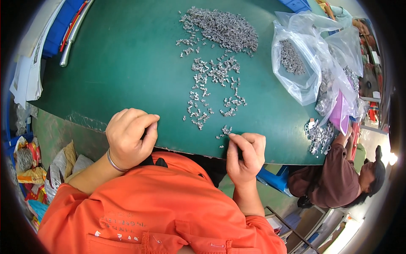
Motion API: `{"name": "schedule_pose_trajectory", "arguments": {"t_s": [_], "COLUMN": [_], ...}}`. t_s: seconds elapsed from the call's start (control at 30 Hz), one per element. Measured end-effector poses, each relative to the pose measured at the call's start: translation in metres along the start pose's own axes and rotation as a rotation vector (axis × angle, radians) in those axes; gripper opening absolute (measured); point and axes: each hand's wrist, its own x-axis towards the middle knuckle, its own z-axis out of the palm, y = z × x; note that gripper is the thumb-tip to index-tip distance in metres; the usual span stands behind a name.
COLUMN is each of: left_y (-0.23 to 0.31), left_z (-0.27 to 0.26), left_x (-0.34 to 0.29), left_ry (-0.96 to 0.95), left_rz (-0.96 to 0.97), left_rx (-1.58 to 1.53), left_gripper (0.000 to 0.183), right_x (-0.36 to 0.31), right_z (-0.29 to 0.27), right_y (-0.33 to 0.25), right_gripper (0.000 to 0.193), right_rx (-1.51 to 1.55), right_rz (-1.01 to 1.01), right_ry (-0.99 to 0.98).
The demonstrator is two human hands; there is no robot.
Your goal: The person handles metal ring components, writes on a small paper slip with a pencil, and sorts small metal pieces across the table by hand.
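Note:
My left hand is at the table's near edge, its fingers curled and the thumb close under the bent index finger. Whatever lies inside it, if anything, is hidden. My right hand is closed too, at the same edge further right. Its thumb and index fingertips touch or nearly touch a little cluster of small grey metal parts. Anything pinched there is too small to make out. Beyond the hands, loose metal parts spread in trails over the green table, leading back to a big heap.
Clear plastic bags with more metal parts stand at the right. Near them lies a pile of metal rings, beside a person in a brown top. A metal rod and blue bins are at the far left.

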Motion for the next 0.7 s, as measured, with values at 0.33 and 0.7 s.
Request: {"name": "schedule_pose_trajectory", "arguments": {"t_s": [0.33, 0.7], "left_y": [0.003, 0.0031], "left_z": [0.001, 0.0025], "left_x": [-0.0005, 0.0013], "left_ry": [0.01, 0.022], "left_rz": [-0.006, -0.002], "left_rx": [0.02, 0.021], "left_gripper": [0.02, 0.018], "right_x": [0.0027, -0.0018], "right_z": [-0.0077, -0.0058], "right_y": [0.0071, 0.0093], "right_gripper": [0.024, 0.02], "right_rx": [0.089, 0.063], "right_rz": [-0.063, 0.077], "right_ry": [-0.082, -0.003]}}
